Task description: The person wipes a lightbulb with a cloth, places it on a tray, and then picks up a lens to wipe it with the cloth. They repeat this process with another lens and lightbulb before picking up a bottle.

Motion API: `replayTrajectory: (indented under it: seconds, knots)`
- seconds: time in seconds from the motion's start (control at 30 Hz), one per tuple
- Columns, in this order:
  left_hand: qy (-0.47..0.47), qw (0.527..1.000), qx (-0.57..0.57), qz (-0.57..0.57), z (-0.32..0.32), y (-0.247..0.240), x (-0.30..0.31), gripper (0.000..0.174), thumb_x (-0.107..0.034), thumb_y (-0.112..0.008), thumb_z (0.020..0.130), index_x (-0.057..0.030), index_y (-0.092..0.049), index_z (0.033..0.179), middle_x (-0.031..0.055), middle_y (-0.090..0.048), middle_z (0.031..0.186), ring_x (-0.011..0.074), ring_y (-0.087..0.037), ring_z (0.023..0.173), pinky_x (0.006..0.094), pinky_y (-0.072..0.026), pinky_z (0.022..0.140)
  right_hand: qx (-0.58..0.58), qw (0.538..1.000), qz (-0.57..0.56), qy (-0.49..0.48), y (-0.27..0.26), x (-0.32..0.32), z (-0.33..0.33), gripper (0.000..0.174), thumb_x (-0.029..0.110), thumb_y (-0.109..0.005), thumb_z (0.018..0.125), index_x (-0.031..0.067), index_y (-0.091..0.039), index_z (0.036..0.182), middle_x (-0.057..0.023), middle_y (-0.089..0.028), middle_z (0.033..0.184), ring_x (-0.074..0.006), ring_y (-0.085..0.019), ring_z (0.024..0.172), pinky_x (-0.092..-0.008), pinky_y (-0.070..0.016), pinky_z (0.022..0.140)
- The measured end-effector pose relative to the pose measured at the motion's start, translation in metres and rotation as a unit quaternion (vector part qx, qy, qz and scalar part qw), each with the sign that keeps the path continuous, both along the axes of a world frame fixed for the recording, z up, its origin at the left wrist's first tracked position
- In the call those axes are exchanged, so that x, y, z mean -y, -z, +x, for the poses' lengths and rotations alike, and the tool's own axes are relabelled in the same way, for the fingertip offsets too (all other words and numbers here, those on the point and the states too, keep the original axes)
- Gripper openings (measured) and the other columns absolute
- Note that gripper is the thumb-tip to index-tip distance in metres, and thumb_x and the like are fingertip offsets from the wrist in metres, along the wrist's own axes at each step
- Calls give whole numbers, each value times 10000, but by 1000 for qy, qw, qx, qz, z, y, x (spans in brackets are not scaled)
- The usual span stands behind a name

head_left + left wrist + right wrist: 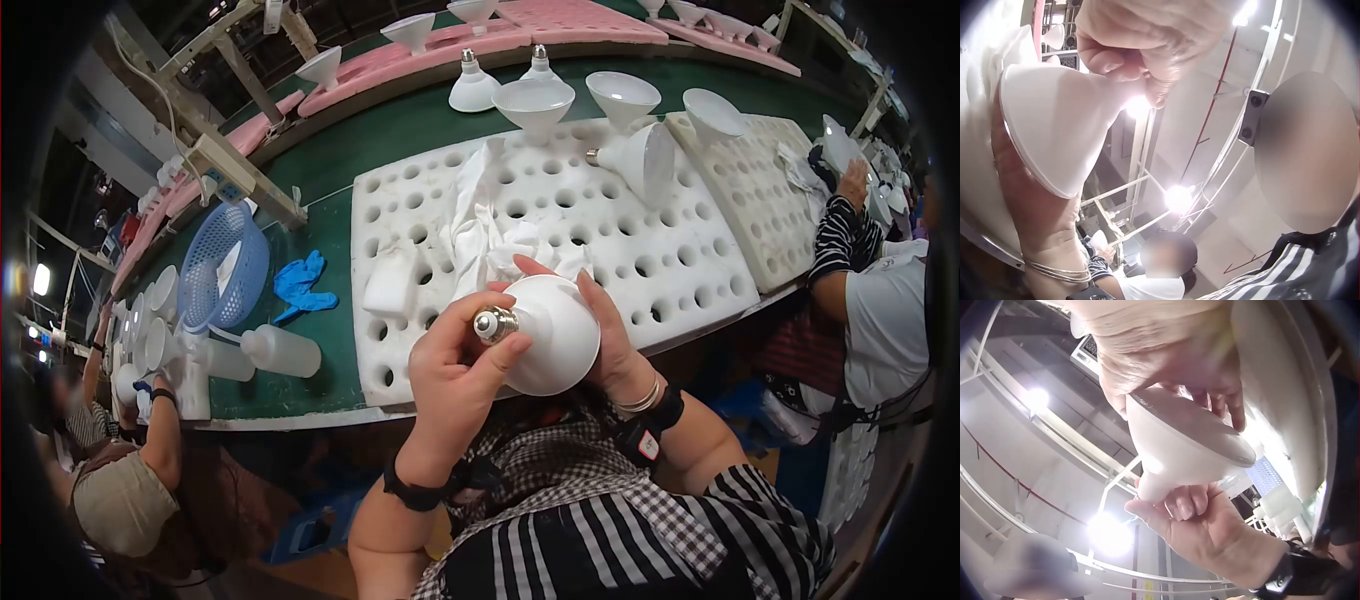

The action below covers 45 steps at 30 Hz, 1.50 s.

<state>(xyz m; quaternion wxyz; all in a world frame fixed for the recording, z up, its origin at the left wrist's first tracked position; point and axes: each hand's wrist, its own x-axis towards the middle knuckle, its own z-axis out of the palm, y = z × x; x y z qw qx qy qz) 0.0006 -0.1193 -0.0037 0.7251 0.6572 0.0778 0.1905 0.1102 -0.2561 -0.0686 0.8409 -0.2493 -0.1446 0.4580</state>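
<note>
A white cone-shaped light bulb (556, 335) with a silver screw base (495, 324) is held between both hands, its base toward the left. My left hand (452, 365) pinches it around the narrow neck by the base, with thumb and curled fingers. My right hand (618, 352) grips the wide end, its fingers along the rim; in the right wrist view the fingers (1216, 403) curl over the bulb's broad face. Just beyond the hands, a crumpled white cloth (478, 225) lies on the white foam board (620, 265) with rows of holes.
More bulbs stand beyond, such as a face-up bulb (534, 100) and a tilted one (648, 165). A foam block (392, 282) sits on the board. Leftward are a blue basket (205, 270), blue glove (303, 285) and white bottle (285, 350). Other people (890, 320) work on both sides.
</note>
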Motion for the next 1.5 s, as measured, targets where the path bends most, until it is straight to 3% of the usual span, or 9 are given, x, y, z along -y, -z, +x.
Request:
replayTrajectory:
  seconds: [0.4,1.03,1.1,1.17,1.27,1.3,1.4,1.43,1.5]
  knots:
    - [-16,992,-48,111,14,-7,8,323,-120,-783,848,-11,-651,1122,-1,-662,882,23,-561,682,178,-453,612,-69,996,48,-21,11,6,7,664,518,-277,1046,85,-255,1549,-191,-457,1461,-329,-507,1297,-474,-421,1092]
    - [17,981,-19,191,9,-10,14,300,-57,-745,858,-18,-644,1138,-5,-630,889,28,-533,681,171,-420,593,-41,991,123,29,12,17,6,675,494,-325,1044,96,-189,1572,-185,-401,1505,-311,-472,1332,-448,-379,1118]
    - [-2,989,-40,142,0,-25,2,244,-52,-676,901,-9,-627,1136,-3,-626,889,26,-515,642,168,-414,561,41,999,-13,-13,3,24,9,685,529,-268,1046,88,-214,1567,-172,-388,1522,-288,-412,1389,-447,-343,1149]
    - [-33,994,-30,98,-3,-50,-21,214,-130,-597,963,-4,-607,1135,-18,-583,777,30,-491,584,171,-402,522,87,996,-27,4,-1,36,21,631,470,-316,1064,67,-267,1547,-159,-480,1446,-233,-529,1271,-395,-432,1070]
    - [-74,987,-23,140,5,-86,-71,267,-239,-519,1017,-8,-599,1124,-41,-485,636,38,-438,511,180,-353,467,323,929,-179,20,-25,54,54,390,220,-479,1037,36,-530,1377,-90,-682,1106,-150,-645,793,-293,-526,755]
    - [-101,979,-21,174,13,-96,-85,286,-262,-508,1027,-9,-600,1124,-45,-459,606,40,-425,498,183,-340,457,325,929,-178,20,-34,54,64,390,220,-479,1037,36,-530,1377,-90,-682,1106,-150,-645,793,-293,-526,755]
    - [-154,950,-32,268,42,-111,-136,282,-280,-530,1024,-34,-603,1142,-21,-523,651,49,-463,507,190,-350,451,633,722,-264,93,-36,40,88,329,162,-574,932,39,-634,1231,-120,-691,1048,-276,-656,786,-352,-514,720]
    - [-155,949,-31,272,55,-109,-154,282,-280,-530,1024,-34,-603,1142,-21,-523,651,49,-463,507,190,-350,451,633,722,-261,95,-28,34,95,329,162,-574,932,39,-634,1231,-120,-691,1048,-276,-656,786,-352,-514,720]
    - [-194,927,-96,307,83,-102,-184,299,-281,-523,1023,-47,-597,1193,16,-607,721,50,-503,516,191,-363,431,751,598,-208,185,-14,22,108,312,160,-605,907,29,-652,1186,-130,-693,1012,-323,-650,845,-396,-516,756]
